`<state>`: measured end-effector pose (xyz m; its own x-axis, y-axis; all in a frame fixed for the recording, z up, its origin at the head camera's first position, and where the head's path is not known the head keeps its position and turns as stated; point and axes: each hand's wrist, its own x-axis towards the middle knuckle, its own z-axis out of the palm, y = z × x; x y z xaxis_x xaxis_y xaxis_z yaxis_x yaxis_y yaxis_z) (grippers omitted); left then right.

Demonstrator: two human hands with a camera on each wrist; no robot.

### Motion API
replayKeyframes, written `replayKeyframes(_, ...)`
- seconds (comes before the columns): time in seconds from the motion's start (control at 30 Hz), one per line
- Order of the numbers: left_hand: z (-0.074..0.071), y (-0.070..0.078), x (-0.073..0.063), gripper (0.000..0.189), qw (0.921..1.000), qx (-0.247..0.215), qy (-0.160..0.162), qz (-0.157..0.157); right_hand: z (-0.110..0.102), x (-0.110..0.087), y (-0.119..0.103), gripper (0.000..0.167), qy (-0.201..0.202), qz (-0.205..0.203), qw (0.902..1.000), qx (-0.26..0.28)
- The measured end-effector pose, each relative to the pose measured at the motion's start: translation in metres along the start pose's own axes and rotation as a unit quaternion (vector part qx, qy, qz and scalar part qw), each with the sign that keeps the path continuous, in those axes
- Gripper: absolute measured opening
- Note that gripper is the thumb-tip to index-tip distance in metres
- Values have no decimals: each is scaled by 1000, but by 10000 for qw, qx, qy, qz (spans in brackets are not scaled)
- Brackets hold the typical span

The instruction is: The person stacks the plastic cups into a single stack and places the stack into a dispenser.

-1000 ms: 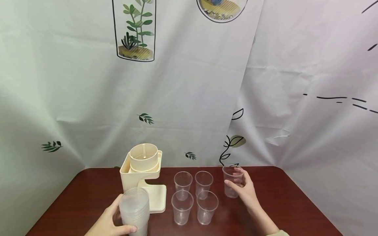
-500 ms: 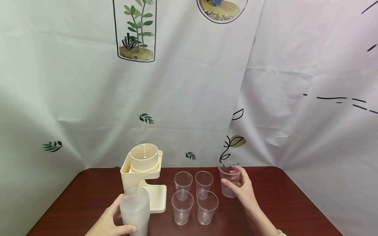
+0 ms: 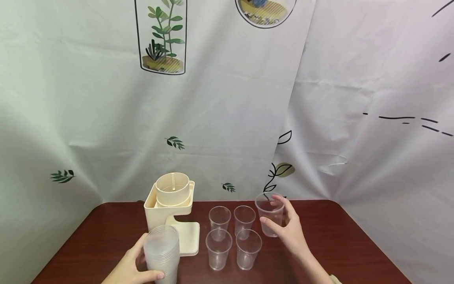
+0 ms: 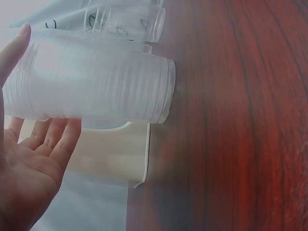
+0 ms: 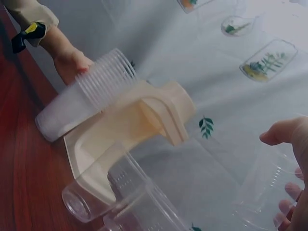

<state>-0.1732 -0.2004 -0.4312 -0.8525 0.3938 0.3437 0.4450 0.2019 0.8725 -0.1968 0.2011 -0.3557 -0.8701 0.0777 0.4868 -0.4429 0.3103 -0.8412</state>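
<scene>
Plastic, clear and thin, makes up the single cup (image 3: 269, 211) in the right hand (image 3: 291, 232), whose thumb presses the near side while its fingers reach round the far side. This cup is upright, just to the right of four others standing in two rows: front left cup (image 3: 218, 254), front right cup (image 3: 247, 254), back left cup (image 3: 219, 221) and back right cup (image 3: 244, 221). I cannot tell whether its base touches the table (image 3: 95, 236), which is dark red wood.

The left hand (image 3: 130, 264) grips a tall stack (image 3: 162, 252) of nested cups, thumb on one side and fingers on the other. Behind the stack is a cream stand (image 3: 157, 219) with a round holder (image 3: 173, 194) on top and a flat tray (image 3: 190, 236) at its foot; whether stack and stand touch is unclear. A pale cloth (image 3: 227, 118) printed with plants hangs behind.
</scene>
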Motion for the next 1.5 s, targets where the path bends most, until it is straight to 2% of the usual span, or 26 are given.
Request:
replayKeyframes(0.13,0,0,0,81,10000,34,19,16,4,-2,-2,59,11,-253,9997,63)
replayKeyframes(0.23,0,3,0,78,10000,-11,37,-86,9,-4,-4,59,-59,-374,9992,88)
replayKeyframes(0.37,0,6,-1,73,9993,-183,6,-314,16,-6,-7,60,-251,-313,9991,139)
replayKeyframes(0.5,1,5,-1,74,9991,-260,11,-349,24,-7,-12,61,-391,-276,9987,199)
replayKeyframes(0.73,2,-1,-2,78,9999,-62,36,131,37,-8,-19,61,-525,-507,9970,265)
replayKeyframes(0.97,3,3,-2,73,9996,-44,226,-142,49,-12,-26,65,-893,-419,9933,602)
replayKeyframes(1.2,3,2,-1,75,9997,-50,72,219,56,-15,-33,66,-1191,-392,9882,876)
replayKeyframes(1.23,2,2,0,76,9998,-72,28,198,57,-15,-33,66,-1202,-435,9880,866)
replayKeyframes(1.4,2,6,0,76,9993,-236,-1,-299,64,-16,-35,65,-1314,-714,9839,982)
replayKeyframes(1.43,2,6,0,75,9991,-224,29,-350,65,-16,-35,65,-1351,-753,9822,1066)
replayKeyframes(1.5,2,7,-1,76,9995,-175,33,-257,68,-16,-36,64,-1431,-791,9789,1226)
